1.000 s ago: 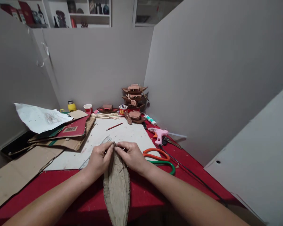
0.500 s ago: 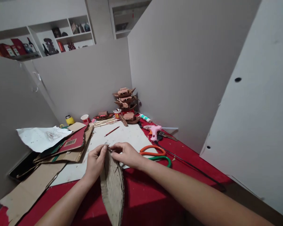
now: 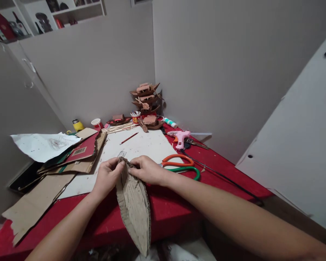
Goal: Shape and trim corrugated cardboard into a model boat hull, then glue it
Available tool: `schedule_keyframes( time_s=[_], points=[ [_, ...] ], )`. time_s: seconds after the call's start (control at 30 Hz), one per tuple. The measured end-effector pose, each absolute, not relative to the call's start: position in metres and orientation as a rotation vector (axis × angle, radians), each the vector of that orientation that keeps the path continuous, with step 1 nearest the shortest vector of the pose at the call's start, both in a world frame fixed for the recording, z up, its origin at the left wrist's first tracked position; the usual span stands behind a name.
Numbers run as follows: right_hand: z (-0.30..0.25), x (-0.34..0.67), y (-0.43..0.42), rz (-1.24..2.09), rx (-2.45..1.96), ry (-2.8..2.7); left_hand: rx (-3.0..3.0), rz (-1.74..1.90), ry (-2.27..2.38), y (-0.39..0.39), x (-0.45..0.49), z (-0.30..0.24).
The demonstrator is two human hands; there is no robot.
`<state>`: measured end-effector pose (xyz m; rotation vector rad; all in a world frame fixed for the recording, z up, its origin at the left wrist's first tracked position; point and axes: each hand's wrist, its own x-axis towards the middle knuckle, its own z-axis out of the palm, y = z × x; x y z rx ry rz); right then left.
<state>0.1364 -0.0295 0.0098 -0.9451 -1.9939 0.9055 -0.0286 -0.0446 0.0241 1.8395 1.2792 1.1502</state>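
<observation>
A leaf-shaped cardboard boat hull (image 3: 134, 210) with raised side walls hangs over the table's near edge, its pointed end toward me. My left hand (image 3: 108, 175) pinches the far end of the hull from the left, thumb on top. From the other side my right hand (image 3: 143, 169) grips the same end, fingers curled and thumb on the inner face. Just right of that hand lie large scissors with one orange handle and one green handle (image 3: 188, 169). Beneath the far end is a white board (image 3: 149, 145) with a pencil (image 3: 129, 138) on it.
A pink glue gun (image 3: 180, 137) with a black cord rests at the right. Finished model boats (image 3: 145, 98) are stacked at the back, near thin sticks (image 3: 119, 128) and a paper cup (image 3: 97, 123). Cardboard sheets (image 3: 38, 203) pile up at left on the red tablecloth (image 3: 163, 203).
My view has tipped downward, so the table sits higher in the picture and more of its near edge shows. Both hands stay on the hull's far end, which shows more above the fingers.
</observation>
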Motion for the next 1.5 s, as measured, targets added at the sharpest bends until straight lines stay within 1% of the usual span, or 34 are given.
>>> schedule_keyframes(
  time_s=[0.33,0.5,0.8,0.97,1.2,1.37,1.5],
  points=[
    [0.004,0.134,-0.026,0.921,-0.975,-1.955,1.728,1.17,1.271,-0.042,-0.028,0.02],
    [0.006,0.135,-0.026,0.948,-0.934,-1.831,1.639,1.163,1.269,-0.04,-0.036,0.022],
    [0.005,0.132,-0.026,1.007,-0.939,-1.81,1.79,1.169,1.239,-0.046,-0.03,0.02],
    [0.004,0.131,-0.026,0.956,-0.981,-1.831,1.857,1.157,1.305,-0.048,-0.028,0.019],
    [-0.004,0.127,-0.019,0.961,-1.011,-1.799,1.749,1.18,1.326,-0.044,-0.025,0.013],
    [0.002,0.129,-0.017,1.008,-1.014,-1.756,1.596,1.129,1.259,-0.037,-0.031,0.014],
    [0.006,0.133,-0.017,0.98,-0.982,-1.715,1.471,1.102,1.238,-0.034,-0.04,0.018]
  ],
)
